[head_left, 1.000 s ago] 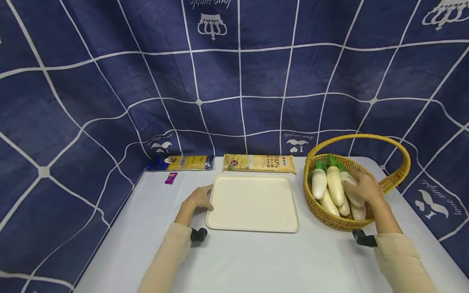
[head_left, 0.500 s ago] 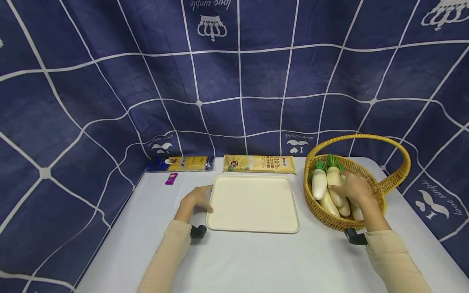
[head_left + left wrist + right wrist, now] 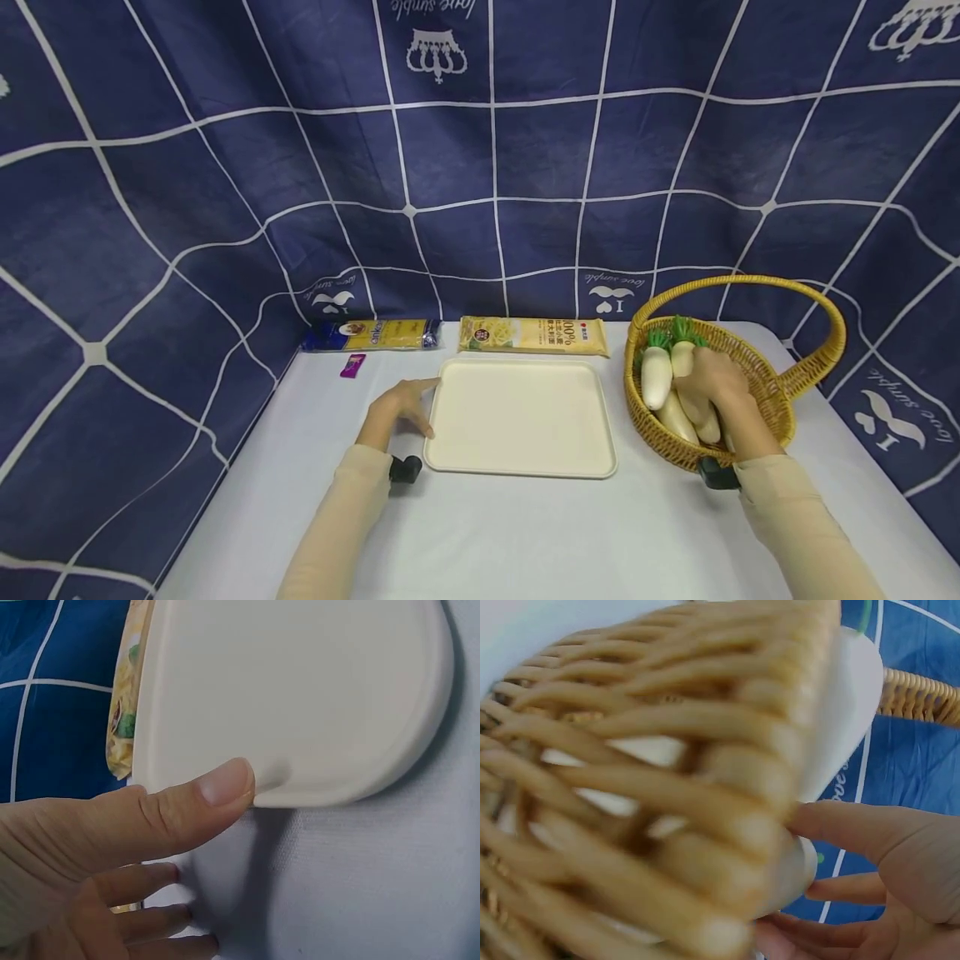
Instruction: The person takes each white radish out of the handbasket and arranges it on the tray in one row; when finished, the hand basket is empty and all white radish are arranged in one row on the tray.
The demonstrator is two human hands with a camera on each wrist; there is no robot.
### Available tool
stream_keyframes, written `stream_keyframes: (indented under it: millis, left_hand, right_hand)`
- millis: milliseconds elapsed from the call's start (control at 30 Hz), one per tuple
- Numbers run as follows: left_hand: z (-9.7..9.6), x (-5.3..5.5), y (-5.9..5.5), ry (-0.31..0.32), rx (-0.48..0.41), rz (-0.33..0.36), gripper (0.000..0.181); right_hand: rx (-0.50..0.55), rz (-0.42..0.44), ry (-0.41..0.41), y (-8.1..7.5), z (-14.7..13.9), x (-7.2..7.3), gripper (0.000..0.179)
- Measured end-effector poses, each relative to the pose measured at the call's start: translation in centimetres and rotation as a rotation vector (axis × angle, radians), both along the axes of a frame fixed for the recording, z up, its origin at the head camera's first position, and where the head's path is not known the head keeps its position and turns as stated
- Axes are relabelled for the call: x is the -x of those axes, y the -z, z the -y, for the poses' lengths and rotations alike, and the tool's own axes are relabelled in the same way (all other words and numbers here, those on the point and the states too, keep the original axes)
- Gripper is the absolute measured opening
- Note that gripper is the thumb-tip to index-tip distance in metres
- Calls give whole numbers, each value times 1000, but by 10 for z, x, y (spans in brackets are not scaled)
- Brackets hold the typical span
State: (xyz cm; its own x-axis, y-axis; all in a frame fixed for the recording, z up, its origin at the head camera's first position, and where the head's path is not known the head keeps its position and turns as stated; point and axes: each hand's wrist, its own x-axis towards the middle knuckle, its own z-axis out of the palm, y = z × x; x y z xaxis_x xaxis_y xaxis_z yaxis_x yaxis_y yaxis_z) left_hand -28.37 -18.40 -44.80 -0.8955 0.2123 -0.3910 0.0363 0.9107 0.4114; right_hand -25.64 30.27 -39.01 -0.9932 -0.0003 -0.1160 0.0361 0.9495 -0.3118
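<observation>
On the right stands a wicker basket (image 3: pixel 663 442) with a tall handle, holding several white radishes (image 3: pixel 657 379) with green tops. My right hand (image 3: pixel 716 382) reaches into it and grips one white radish (image 3: pixel 682 360), covering much of its body. In the right wrist view, thumb and fingers lie on either side of that radish (image 3: pixel 805 870), while the basket wall hides part of the grasp. My left hand (image 3: pixel 401 406) is at the left edge of a cream tray (image 3: pixel 525 417). Its thumb (image 3: pixel 217 791) touches the tray's rim, the fingers extended beside it.
Behind the tray lie a yellow pasta pack (image 3: pixel 532 335) and a blue-and-yellow pasta pack (image 3: pixel 375 335). A small purple packet (image 3: pixel 352 365) lies at the left. A blue checked curtain (image 3: pixel 536 233) rises behind the white table (image 3: pixel 525 533).
My right hand has moved left within the basket, from the right-hand radishes onto the middle one, and its fingers have closed round it. The left hand stays at the tray's edge.
</observation>
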Motion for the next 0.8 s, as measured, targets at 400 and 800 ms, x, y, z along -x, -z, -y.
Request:
stream_keyframes:
  millis: [400,800]
  left_hand:
    - [-2,2,-2,42,23,-7,102]
    - [-12,-3,0,11,86,-45,87]
  right_hand:
    - [341,203,-13,-10,-13,10,59]
    - [575,212,69,-1,-19,3,94]
